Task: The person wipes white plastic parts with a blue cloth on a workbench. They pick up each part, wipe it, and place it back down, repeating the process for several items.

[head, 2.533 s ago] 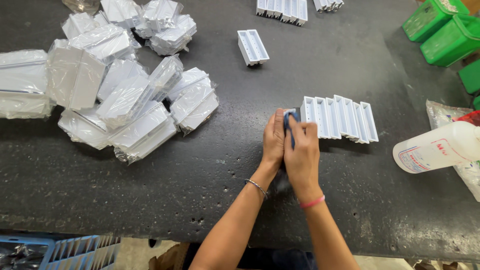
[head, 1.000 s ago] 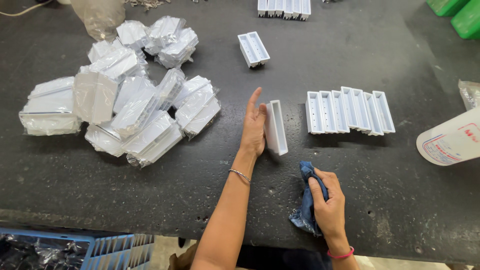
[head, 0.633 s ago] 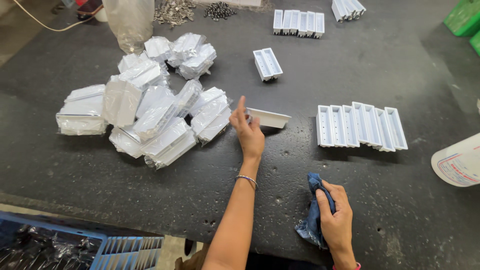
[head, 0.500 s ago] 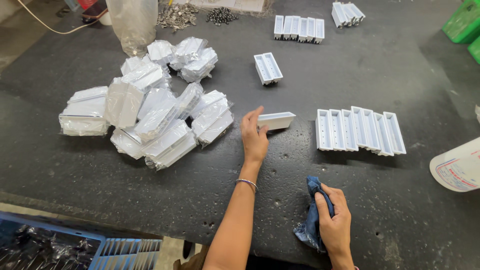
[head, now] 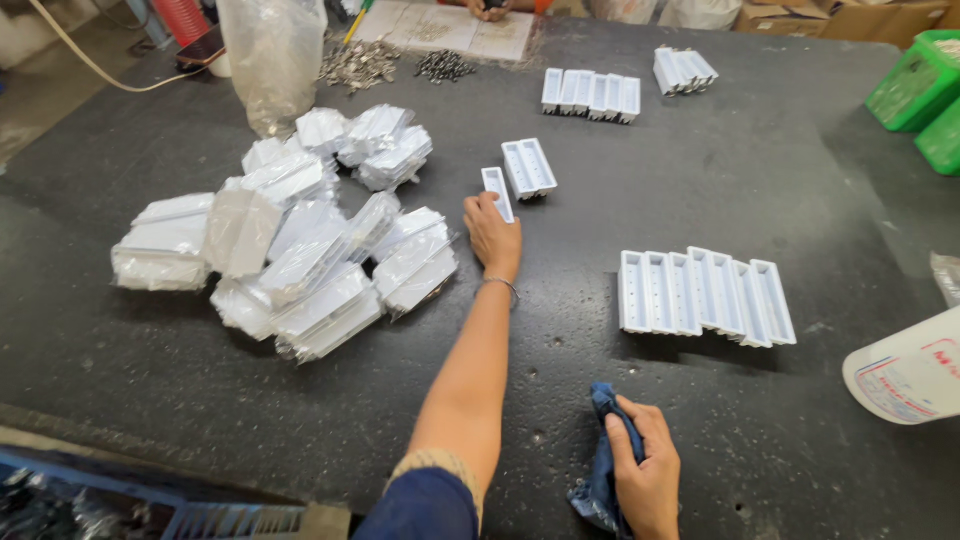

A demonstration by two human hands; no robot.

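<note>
My left hand (head: 492, 232) is out at about 12 o'clock from me, fingers closed around the near end of a small white plastic tray piece (head: 496, 190), which lies on the dark table (head: 700, 190) just beside a double white tray (head: 529, 167) at its 2 o'clock. The piece looks light and rigid, thin-walled moulded plastic with a smooth face, so probably a bit slippery; I judge the long side walls are the safest place to pinch, not the thin end lip, which could flex or crack. My right hand (head: 645, 482) is low at 5 o'clock, fist closed on a crumpled blue cloth (head: 600, 470), soft and limp, bunched in the palm. At 3 o'clock from the left hand sits a row of white trays (head: 705, 295) packed side by side. At 9 o'clock is a heap of bagged white parts (head: 300, 240), the film looks slick. A white bottle (head: 910, 370) lies at the right edge, green bins (head: 915, 85) at far right.
</note>
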